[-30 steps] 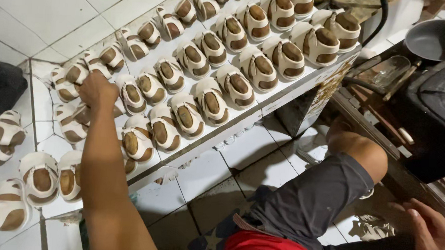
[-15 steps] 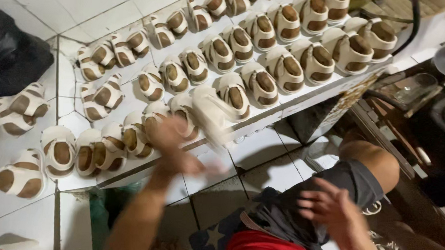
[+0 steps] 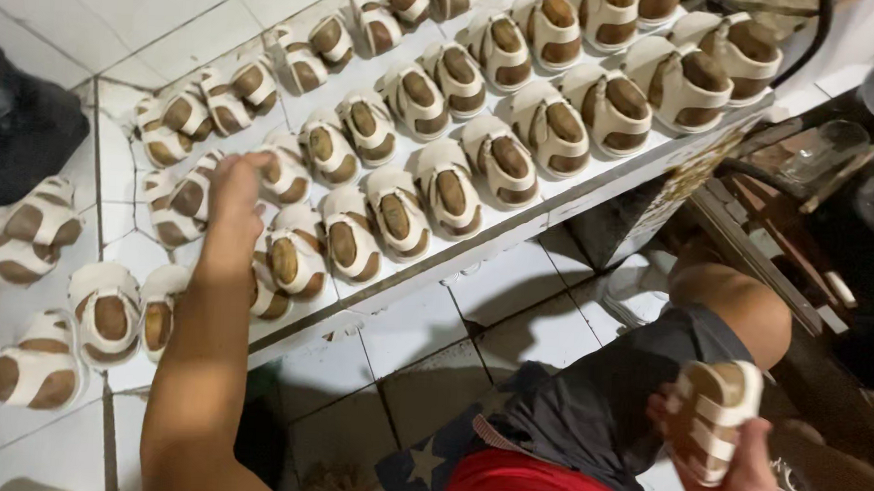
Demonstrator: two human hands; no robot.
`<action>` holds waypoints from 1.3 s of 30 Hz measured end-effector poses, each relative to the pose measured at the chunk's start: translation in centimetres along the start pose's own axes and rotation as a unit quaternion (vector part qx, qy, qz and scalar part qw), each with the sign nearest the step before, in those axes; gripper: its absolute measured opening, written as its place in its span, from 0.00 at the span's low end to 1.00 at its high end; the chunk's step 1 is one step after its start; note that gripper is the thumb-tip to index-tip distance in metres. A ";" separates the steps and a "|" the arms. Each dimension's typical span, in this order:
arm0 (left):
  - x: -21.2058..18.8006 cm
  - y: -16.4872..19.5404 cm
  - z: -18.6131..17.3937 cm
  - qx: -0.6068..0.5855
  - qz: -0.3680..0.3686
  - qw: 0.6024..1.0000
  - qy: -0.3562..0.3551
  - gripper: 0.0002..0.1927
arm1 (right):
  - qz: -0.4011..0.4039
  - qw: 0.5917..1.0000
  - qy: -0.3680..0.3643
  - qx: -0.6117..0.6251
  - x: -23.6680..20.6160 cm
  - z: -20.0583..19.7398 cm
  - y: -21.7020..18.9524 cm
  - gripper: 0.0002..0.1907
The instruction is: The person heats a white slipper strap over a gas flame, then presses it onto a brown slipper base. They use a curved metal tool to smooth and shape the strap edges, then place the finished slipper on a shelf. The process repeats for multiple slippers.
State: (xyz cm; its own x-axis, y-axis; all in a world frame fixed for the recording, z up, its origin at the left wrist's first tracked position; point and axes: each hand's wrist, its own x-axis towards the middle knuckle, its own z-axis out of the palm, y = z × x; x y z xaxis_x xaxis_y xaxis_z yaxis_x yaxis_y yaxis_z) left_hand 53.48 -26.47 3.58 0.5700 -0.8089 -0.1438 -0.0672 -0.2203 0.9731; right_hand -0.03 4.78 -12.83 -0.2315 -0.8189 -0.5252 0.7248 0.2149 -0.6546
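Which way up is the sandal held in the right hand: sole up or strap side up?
Strap side up: the sandal in the right hand shows its cream straps and brown footbed.

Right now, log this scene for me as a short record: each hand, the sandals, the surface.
left hand: stretched out over the sandal rows, fingers down among the sandals at the left end; grip hidden
right hand: low by the knee, holding one sandal
held sandal: cream straps, brown footbed, tilted
sandal rows: cream and brown, packed in diagonal lines
surface: white tiled ledge
loose sandals: a few apart at far left
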 end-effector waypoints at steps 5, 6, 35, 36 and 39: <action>-1.8 0.1 0.1 0.053 -0.019 0.998 -0.009 0.25 | -0.036 0.999 0.034 0.013 -0.6 -2.4 -1.6 0.41; -2.4 0.3 0.4 0.082 -0.007 0.996 -0.047 0.25 | -0.031 0.999 0.031 0.000 -0.5 -3.1 -1.7 0.40; -30.5 -18.7 34.7 0.136 0.100 0.816 -0.553 0.30 | -0.351 0.872 0.014 0.341 2.9 -22.8 -16.2 0.32; -32.3 -19.6 38.4 0.151 0.048 0.804 -0.573 0.29 | -0.356 0.863 0.011 0.357 2.7 -22.3 -16.3 0.32; -37.2 -22.6 47.9 0.220 -0.055 0.779 -0.584 0.29 | -0.370 0.857 -0.062 0.354 2.3 -21.5 -16.7 0.38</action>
State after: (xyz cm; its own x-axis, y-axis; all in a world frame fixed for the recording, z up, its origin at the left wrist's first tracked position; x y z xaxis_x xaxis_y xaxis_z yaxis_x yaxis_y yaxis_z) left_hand -5.41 -17.50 -21.72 -0.5248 -0.6593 -0.5384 -0.4921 -0.2812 0.8239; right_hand -26.62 10.76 -14.83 -0.7582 -0.6518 -0.0183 0.6321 -0.7278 -0.2661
